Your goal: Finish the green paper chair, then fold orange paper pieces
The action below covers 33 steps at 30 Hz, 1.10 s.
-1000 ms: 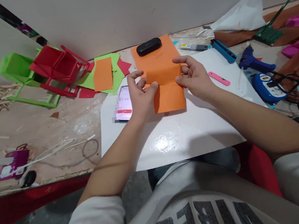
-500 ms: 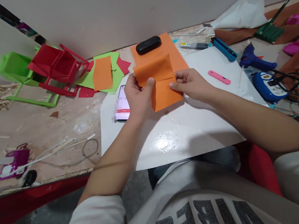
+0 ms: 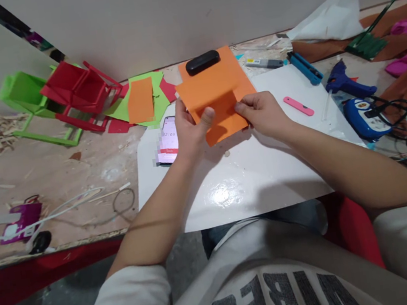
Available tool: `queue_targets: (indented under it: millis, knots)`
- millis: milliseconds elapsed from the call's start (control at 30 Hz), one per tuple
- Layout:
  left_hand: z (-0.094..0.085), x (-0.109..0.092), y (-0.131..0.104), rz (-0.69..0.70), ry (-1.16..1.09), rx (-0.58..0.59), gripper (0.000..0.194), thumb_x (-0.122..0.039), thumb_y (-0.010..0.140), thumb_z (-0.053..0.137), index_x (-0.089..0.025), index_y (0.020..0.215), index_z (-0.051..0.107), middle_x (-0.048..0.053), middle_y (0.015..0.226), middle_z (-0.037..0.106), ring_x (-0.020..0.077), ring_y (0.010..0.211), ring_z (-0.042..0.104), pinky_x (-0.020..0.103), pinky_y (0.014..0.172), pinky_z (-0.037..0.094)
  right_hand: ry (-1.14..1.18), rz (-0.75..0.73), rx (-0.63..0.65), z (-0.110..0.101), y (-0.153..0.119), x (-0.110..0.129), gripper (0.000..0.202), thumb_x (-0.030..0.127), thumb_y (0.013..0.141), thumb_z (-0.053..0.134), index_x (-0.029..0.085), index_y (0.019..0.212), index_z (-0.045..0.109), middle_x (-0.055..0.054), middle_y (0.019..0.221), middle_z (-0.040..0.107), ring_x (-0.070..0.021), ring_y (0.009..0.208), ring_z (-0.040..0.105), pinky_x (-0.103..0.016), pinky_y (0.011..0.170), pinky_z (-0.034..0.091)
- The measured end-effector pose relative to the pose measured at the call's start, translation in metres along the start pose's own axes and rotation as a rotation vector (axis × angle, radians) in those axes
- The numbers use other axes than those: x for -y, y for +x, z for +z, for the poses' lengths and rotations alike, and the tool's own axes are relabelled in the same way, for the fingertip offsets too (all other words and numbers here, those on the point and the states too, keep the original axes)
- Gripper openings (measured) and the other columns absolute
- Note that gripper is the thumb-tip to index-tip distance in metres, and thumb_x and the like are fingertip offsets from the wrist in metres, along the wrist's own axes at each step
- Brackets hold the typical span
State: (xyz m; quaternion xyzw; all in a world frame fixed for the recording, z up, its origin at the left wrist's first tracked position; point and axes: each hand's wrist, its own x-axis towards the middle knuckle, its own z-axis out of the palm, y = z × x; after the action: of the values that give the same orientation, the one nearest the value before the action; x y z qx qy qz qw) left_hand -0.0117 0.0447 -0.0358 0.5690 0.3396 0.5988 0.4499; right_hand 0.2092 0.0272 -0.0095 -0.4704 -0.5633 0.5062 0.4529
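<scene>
Both hands hold a folded piece of orange paper [image 3: 209, 88] above a white board [image 3: 230, 179]. My left hand [image 3: 193, 128] grips its left edge, thumb on the front and fingers behind. At the right edge, my right hand [image 3: 263, 113] pinches the paper between thumb and fingers. A crease runs across the piece, and the upper part leans over the shaded lower part. Behind it lies a larger orange sheet [image 3: 239, 69] with a black oblong case [image 3: 203, 62] on top. Left of my left hand is a phone [image 3: 167, 140] with a lit screen.
Small red [image 3: 76, 92] and green [image 3: 27, 99] chair models stand at the left, beside green paper [image 3: 159, 95]. On the right are a pink cutter [image 3: 298, 106], a blue cutter [image 3: 306, 68], a glue gun [image 3: 350, 82] and a blue corded device [image 3: 367, 119]. A purple device [image 3: 22, 222] lies front left.
The upper flap of the orange paper has tilted toward me, showing a broader lit face, and the lower part has fallen into shade. My right hand's grip has shifted slightly on the edge.
</scene>
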Motion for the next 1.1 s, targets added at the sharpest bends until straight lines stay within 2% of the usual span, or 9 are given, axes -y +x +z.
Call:
queue_targets:
  millis: [100,167,367,533,633,733,833,967,1100]
  knots:
    - [0.0,0.001,-0.002,-0.018,-0.008,0.102,0.103,-0.086,0.072,0.108,-0.035,0.15,0.062,0.014,0.154,0.076,0.041,0.148,0.078,0.054,0.116,0.07,-0.035,-0.021,-0.041,-0.002,0.002,-0.004,0.072,0.091,0.098,0.084,0.027,0.076,0.059,0.001,0.06,0.058,-0.0162,0.054,0.056,-0.029,0.047,0.047]
    - [-0.001,0.002,-0.004,-0.11,0.01,0.102,0.097,-0.078,0.074,0.111,-0.031,0.145,0.064,0.014,0.147,0.08,0.039,0.138,0.083,0.05,0.107,0.072,-0.083,-0.043,-0.076,-0.002,0.002,-0.006,0.077,0.097,0.097,0.079,0.028,0.076,0.054,0.001,0.06,0.054,-0.0172,0.054,0.059,-0.029,0.045,0.044]
    - [-0.007,-0.003,-0.002,-0.205,0.021,-0.004,0.08,-0.066,0.072,0.113,-0.026,0.127,0.071,0.01,0.123,0.089,0.0316,0.109,0.089,0.041,0.089,0.074,-0.019,-0.035,0.051,0.002,-0.002,-0.003,0.073,0.094,0.091,0.089,0.027,0.081,0.061,0.001,0.06,0.064,-0.0173,0.056,0.063,-0.029,0.05,0.05]
    - [-0.014,-0.004,0.005,-0.105,0.004,-0.003,0.082,-0.075,0.077,0.108,-0.03,0.136,0.071,0.011,0.129,0.088,0.032,0.12,0.089,0.045,0.102,0.074,0.195,-0.003,0.111,0.002,-0.001,0.0,0.07,0.083,0.077,0.106,0.026,0.077,0.065,0.001,0.064,0.071,-0.0158,0.059,0.067,-0.028,0.053,0.052]
    - [-0.013,-0.01,0.006,-0.059,-0.009,-0.015,0.083,-0.086,0.079,0.102,-0.031,0.135,0.074,0.011,0.132,0.087,0.0353,0.129,0.088,0.048,0.106,0.073,0.235,0.059,0.296,-0.003,-0.002,0.0,0.061,0.074,0.074,0.111,0.022,0.082,0.079,-0.004,0.077,0.082,-0.0163,0.067,0.074,-0.027,0.058,0.057]
    - [-0.009,-0.024,0.004,-0.094,-0.051,0.036,0.082,-0.104,0.093,0.074,-0.031,0.131,0.079,0.012,0.131,0.087,0.0374,0.135,0.085,0.051,0.102,0.074,0.252,0.148,0.472,-0.003,-0.006,-0.002,0.056,0.069,0.076,0.11,0.02,0.094,0.089,-0.006,0.083,0.087,-0.0186,0.071,0.078,-0.03,0.065,0.063]
    - [-0.002,-0.037,0.0,-0.179,-0.098,0.115,0.098,-0.117,0.094,0.046,-0.03,0.123,0.08,0.014,0.124,0.088,0.0363,0.122,0.086,0.05,0.088,0.075,0.286,0.067,0.381,0.003,-0.008,-0.004,0.055,0.072,0.078,0.108,0.022,0.087,0.088,-0.004,0.078,0.084,-0.0168,0.067,0.074,-0.03,0.064,0.063]
    - [0.011,-0.037,-0.008,-0.305,-0.073,0.172,0.081,-0.105,0.081,0.085,-0.027,0.101,0.079,0.009,0.092,0.082,0.0224,0.075,0.076,0.037,0.059,0.059,0.256,-0.065,0.146,0.009,-0.005,-0.003,0.063,0.083,0.074,0.107,0.024,0.084,0.084,-0.002,0.076,0.079,-0.0153,0.06,0.065,-0.032,0.059,0.057]
    - [0.022,-0.032,-0.016,-0.356,-0.01,0.266,0.073,-0.091,0.082,0.097,-0.022,0.079,0.074,0.002,0.069,0.067,0.0117,0.056,0.054,0.031,0.053,0.044,0.203,-0.117,0.131,0.01,-0.004,-0.005,0.068,0.087,0.079,0.102,0.023,0.076,0.079,-0.001,0.069,0.072,-0.0133,0.057,0.059,-0.03,0.056,0.048]
